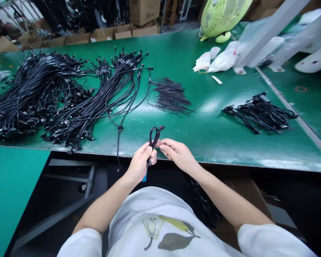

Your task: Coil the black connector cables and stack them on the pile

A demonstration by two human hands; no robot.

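Observation:
My left hand (143,159) is closed around a black cable (154,135) folded into a small looped bundle, held upright just over the table's front edge. A connector end shows at the bundle's top. From its left side a thin dark strand sticks out. My right hand (176,151) is at the bundle's right side, thumb and forefinger pinched together against it; what lies between them is too small to make out. Beyond my hands lies a pile of thin black ties (173,95). One loose cable (120,128) hangs over the edge to the left of my left hand.
Large heaps of straight black cables (37,85) and a second heap (107,85) cover the table's left. Folded cable bundles (262,112) lie at the right. Behind stand a green fan (224,16), white bags (222,60) and a grey post (270,35). Cardboard boxes (101,34) line the far edge.

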